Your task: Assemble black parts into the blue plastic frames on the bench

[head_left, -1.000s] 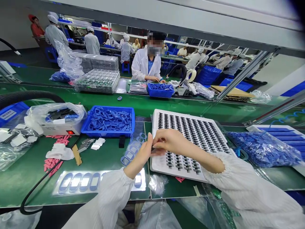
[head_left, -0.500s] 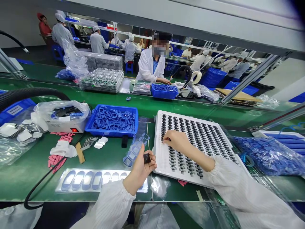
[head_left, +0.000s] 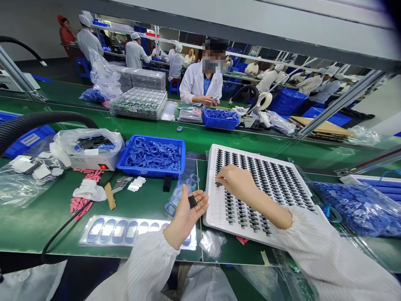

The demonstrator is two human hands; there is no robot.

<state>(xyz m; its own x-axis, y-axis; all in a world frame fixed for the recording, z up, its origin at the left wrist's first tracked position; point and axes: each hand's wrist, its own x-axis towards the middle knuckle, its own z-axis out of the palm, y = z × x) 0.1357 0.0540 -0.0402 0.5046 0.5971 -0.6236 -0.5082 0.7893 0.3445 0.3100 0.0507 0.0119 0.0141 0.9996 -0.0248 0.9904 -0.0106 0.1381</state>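
1. Head view, centre: the left hand [head_left: 187, 211] is palm up, fingers spread, a black piece [head_left: 192, 202] lying on them.
2. Right of centre: the right hand [head_left: 237, 181] has its grip pinched on a small dark part [head_left: 218, 184], over the left side of the white tray [head_left: 215, 211], which holds rows of dark parts.
3. Left of centre: a blue bin [head_left: 150, 172] of blue pieces stands on the green bench [head_left: 40, 223].
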